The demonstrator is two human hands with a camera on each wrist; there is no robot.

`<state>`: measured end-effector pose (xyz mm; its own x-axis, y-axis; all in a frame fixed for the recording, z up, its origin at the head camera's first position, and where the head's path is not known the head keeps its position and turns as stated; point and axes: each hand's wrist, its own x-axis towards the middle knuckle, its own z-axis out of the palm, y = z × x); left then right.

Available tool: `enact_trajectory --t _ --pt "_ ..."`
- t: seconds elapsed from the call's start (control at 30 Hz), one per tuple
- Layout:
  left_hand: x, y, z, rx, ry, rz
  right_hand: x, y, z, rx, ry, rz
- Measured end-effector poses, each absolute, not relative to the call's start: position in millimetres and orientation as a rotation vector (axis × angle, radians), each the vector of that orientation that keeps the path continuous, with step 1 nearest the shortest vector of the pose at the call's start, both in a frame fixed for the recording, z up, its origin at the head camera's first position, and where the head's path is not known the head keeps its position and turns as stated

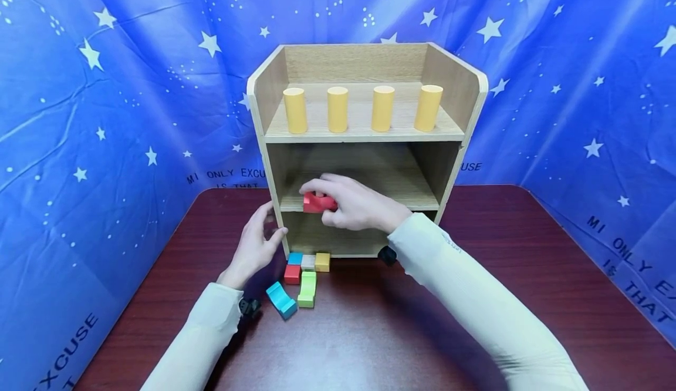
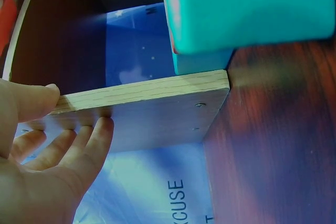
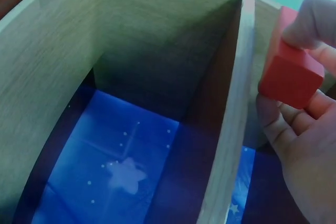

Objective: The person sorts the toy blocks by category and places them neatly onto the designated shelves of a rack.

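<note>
The wooden shelf unit (image 1: 356, 62) has 3 levels. On the top level, 4 yellow cylinders (image 1: 338, 109) stand upright in one row, apart from each other. The red curved block (image 1: 318, 203) is at the opening of the mid level, just above the front edge of its board; if it touches this board, I cannot tell.

R hand (image 1: 359, 202) reaches from the near right, w/ fingers bent, and pinches the red curved block firmly btwn thumb and fingers. L hand (image 1: 256, 244) holds the left side panel (image 1: 281, 235) of the unit: thumb at the front edge, fingers slightly bent on the outer face.

On the dark red table (image 1: 369, 332), by the near left foot of the unit, are a blue block (image 1: 294, 259), a grey-white block (image 1: 308, 263) and a yellow block (image 1: 323, 262), L to R. Nearer are a red cube (image 1: 292, 274), a green curved block (image 1: 307, 290) and, slanted, a teal curved block (image 1: 281, 300). This group stands before the L part of the bottom level; R hand hides some of its opening. Blue star-print cloth (image 1: 132, 86) hangs behind & at both sides.
</note>
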<state>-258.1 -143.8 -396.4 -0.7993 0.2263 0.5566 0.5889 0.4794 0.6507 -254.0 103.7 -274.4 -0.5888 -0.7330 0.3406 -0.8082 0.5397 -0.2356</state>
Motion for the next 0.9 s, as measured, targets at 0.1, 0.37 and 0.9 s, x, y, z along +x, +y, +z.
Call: enact_trajectory --t 0.1,0.37,0.9 --pt "-257.5 -144.7 -396.6 -0.676 -2.332 -1.243 -260.4 99.0 -272.0 1.307 -2.611 0.579" --pt "-258.0 -143.9 -397.0 -0.685 -2.329 -1.248 -274.0 90.5 -268.3 1.302 -2.678 0.567" --pt "-259.2 -144.0 -398.1 -0.675 -2.326 -1.238 -291.7 91.1 -273.8 1.263 -2.746 0.653"
